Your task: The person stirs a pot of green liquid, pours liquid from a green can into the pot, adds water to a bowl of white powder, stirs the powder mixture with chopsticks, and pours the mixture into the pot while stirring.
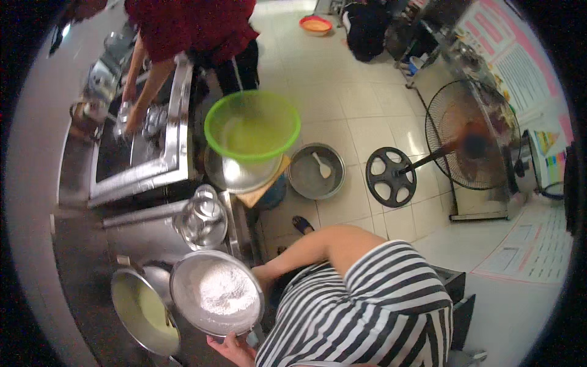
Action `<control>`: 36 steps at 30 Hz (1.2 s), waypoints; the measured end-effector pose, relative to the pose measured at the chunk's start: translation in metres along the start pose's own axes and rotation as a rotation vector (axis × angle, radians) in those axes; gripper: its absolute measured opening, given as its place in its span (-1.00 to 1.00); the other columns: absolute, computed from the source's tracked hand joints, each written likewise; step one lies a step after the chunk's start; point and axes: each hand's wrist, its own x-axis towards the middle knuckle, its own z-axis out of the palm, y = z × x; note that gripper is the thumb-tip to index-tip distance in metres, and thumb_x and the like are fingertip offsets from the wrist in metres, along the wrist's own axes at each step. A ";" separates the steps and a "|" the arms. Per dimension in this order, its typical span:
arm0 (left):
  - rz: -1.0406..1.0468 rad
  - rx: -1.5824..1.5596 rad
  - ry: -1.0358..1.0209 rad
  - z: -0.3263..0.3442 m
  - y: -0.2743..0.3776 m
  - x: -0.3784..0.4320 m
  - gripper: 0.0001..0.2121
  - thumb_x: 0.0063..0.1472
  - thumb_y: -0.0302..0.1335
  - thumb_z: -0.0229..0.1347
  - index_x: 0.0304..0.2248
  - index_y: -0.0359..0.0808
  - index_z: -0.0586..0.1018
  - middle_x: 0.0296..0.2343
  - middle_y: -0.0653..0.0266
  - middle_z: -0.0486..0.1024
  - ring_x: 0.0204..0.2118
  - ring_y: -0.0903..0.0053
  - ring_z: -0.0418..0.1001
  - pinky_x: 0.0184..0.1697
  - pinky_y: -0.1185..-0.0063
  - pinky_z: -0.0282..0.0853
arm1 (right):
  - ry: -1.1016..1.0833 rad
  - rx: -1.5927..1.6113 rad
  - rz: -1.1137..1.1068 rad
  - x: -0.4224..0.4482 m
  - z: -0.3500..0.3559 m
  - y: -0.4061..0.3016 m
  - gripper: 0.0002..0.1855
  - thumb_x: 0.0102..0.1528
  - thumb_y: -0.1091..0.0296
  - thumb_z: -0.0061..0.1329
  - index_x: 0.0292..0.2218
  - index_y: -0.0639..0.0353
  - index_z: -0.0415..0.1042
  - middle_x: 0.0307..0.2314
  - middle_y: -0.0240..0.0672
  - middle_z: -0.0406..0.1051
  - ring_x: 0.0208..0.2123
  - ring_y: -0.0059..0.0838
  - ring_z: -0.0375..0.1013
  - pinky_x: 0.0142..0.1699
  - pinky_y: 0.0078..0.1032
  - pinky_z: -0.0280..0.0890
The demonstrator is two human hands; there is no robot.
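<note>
A round metal bowl (183, 293) holding white powder (229, 289) is tilted over the steel counter (151, 234). My left hand (231, 348) grips its lower rim, with the thumb over the edge. On the bowl's right side is my right hand (262, 277), its fingers largely hidden, apparently holding the rim. Just left of the bowl stands a steel pan (126, 316) with pale yellow liquid (156, 309) and a dark utensil handle in it. Behind the pan, a rounded metal vessel (158, 280) is partly covered.
Several steel bowls (202, 220) stand farther along the counter. A green plastic basin (252, 128) sits above a wide metal bowl (243, 176). On the floor are a grey basin (312, 183) with a white paddle and a standing fan (392, 176). A co-worker (188, 27) reaches into a sink (133, 151).
</note>
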 end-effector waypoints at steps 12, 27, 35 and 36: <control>0.042 0.050 -0.474 0.209 0.010 -0.022 -0.59 -0.09 -0.66 -0.06 -0.17 -0.30 0.20 -0.35 0.29 0.29 -0.42 0.59 0.31 -0.50 0.71 0.27 | 0.537 0.109 1.245 -0.382 -0.054 0.073 -0.70 -0.05 0.18 -0.17 -0.32 0.16 0.40 -0.50 -0.05 0.41 -0.38 -0.07 0.41 -0.32 -0.18 0.28; -0.104 0.029 -0.696 0.524 -0.035 -0.085 -0.52 -0.09 -0.65 -0.07 -0.09 -0.32 0.22 -0.21 0.11 0.31 -0.33 0.40 0.38 -0.45 0.56 0.41 | 1.107 0.111 1.276 -0.552 -0.274 0.195 -0.81 -0.07 0.37 -0.27 -0.42 0.08 0.39 -0.49 -0.15 0.41 -0.45 -0.12 0.38 -0.38 -0.25 0.23; -0.178 0.206 -0.973 0.696 -0.016 -0.034 -0.62 -0.03 -0.63 -0.05 -0.15 -0.33 0.25 -0.25 0.15 0.33 -0.28 0.40 0.39 -0.32 0.47 0.38 | 1.182 0.259 1.681 -0.762 -0.257 0.338 -0.76 -0.06 0.24 -0.16 -0.52 0.22 0.42 -0.61 -0.20 0.41 -0.65 -0.30 0.35 -0.55 -0.36 0.27; -0.188 0.213 -1.016 0.721 -0.005 -0.032 -0.65 -0.01 -0.62 -0.05 -0.16 -0.33 0.26 -0.26 0.16 0.33 -0.28 0.40 0.39 -0.31 0.46 0.37 | 1.297 0.482 1.694 -0.788 -0.242 0.341 -0.75 -0.02 0.25 -0.19 -0.41 0.24 0.41 -0.49 -0.20 0.40 -0.49 -0.31 0.35 -0.37 -0.40 0.26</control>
